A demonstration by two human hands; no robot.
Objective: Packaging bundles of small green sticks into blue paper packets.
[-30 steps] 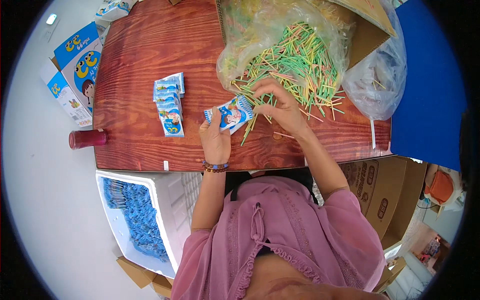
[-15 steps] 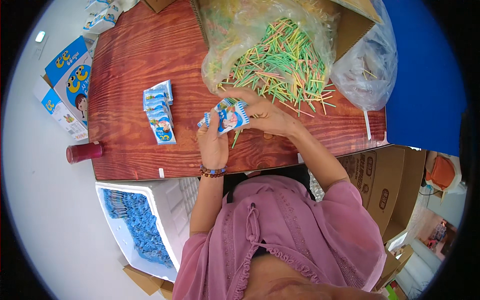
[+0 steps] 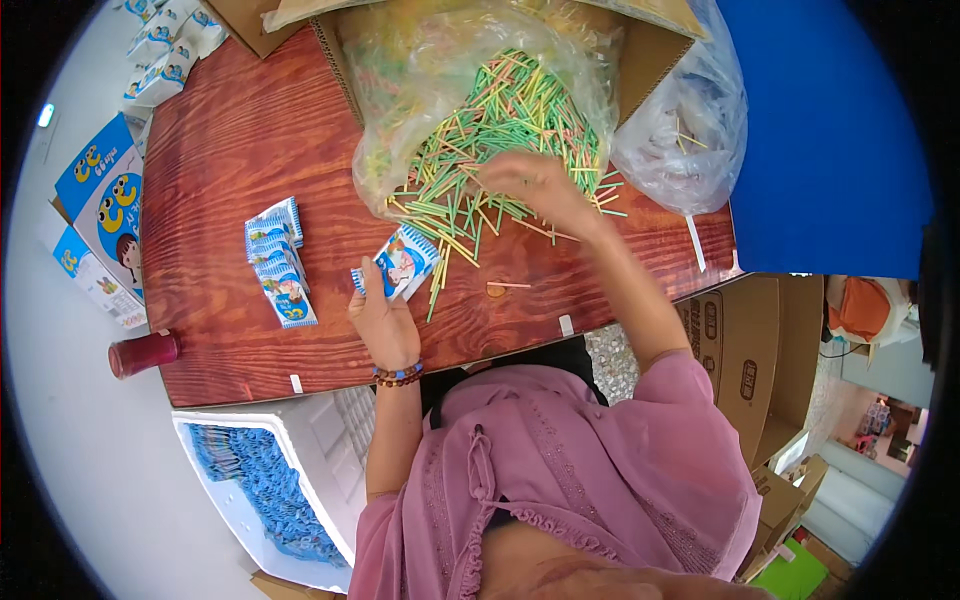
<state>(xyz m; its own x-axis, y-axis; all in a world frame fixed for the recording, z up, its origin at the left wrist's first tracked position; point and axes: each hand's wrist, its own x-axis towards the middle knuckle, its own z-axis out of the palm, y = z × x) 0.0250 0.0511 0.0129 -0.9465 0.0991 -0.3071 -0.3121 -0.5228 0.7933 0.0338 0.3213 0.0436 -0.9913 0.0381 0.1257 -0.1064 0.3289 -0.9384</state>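
Fingers, left hand (image 3: 388,335): pinching one blue-and-white packet (image 3: 406,264), over the table (image 3: 230,140). Fingers, right hand (image 3: 535,187): above heaped coloured sticks (image 3: 520,95); grasp cannot be told. Step, apparently: gathering sticks. Next move likely calls for light pinching, packet held steady.

One left hand (image 3: 385,325), one right hand (image 3: 535,185), one held packet (image 3: 405,265), one jar (image 3: 145,354) and one foam box (image 3: 325,440) show. Overlapping packets (image 3: 279,265) number at least four; the sticks (image 3: 540,115) are too many to count.
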